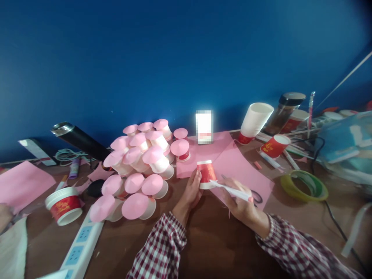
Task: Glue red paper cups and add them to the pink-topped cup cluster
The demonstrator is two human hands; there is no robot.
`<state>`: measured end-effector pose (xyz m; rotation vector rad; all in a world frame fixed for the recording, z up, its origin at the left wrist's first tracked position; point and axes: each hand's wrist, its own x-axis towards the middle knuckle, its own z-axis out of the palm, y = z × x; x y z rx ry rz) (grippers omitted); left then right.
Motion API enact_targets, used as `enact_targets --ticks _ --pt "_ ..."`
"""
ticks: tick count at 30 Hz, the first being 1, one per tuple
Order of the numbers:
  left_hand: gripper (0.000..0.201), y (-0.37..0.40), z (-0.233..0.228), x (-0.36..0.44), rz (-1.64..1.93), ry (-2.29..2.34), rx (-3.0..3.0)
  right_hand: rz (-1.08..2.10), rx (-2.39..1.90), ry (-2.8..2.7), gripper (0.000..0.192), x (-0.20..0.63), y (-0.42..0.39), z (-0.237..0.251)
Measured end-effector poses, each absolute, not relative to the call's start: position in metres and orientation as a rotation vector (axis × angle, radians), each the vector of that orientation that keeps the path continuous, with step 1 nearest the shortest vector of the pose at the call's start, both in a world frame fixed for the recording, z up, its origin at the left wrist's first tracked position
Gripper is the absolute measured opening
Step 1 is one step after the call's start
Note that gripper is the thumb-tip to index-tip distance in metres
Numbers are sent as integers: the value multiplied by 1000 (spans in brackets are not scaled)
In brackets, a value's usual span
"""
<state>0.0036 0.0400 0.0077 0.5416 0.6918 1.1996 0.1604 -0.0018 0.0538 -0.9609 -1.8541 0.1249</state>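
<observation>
A red paper cup [207, 173] with white ends is gripped in my left hand [192, 190], fingers wrapped around its left side. My right hand [242, 203] is closed on a slim white marker [232, 190] with a reddish end. The marker's far tip meets or nearly meets the cup's lower right edge; I cannot tell which. Dark scissor loops [257, 197] show beside my right hand, the rest mostly hidden. Beneath both hands lie pink paper sheets [244, 166]. To the left stand several cups topped with pink paper cones [135, 205].
Left are a power strip [74, 254], stacked cups [64, 207], a black flask [81, 141] and another person's hand [4, 217] by pink paper. Right are yellow tape [321, 190], a red cup [276, 146], tall white cups [255, 118] and a blue-white bag [343, 143]. A blue wall [186, 58] stands behind.
</observation>
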Motion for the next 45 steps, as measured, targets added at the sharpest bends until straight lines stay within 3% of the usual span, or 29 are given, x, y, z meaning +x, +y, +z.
enact_targets --ticks 15,36,45 --pt "41 38 15 3 1168 689 557 111 -1025 -1882 15 160 -3 52" --pt "29 40 17 2 1202 703 476 158 -1133 -1798 10 163 1 47" --pt "33 39 18 1 1163 673 489 155 -1149 -1767 9 162 2 53"
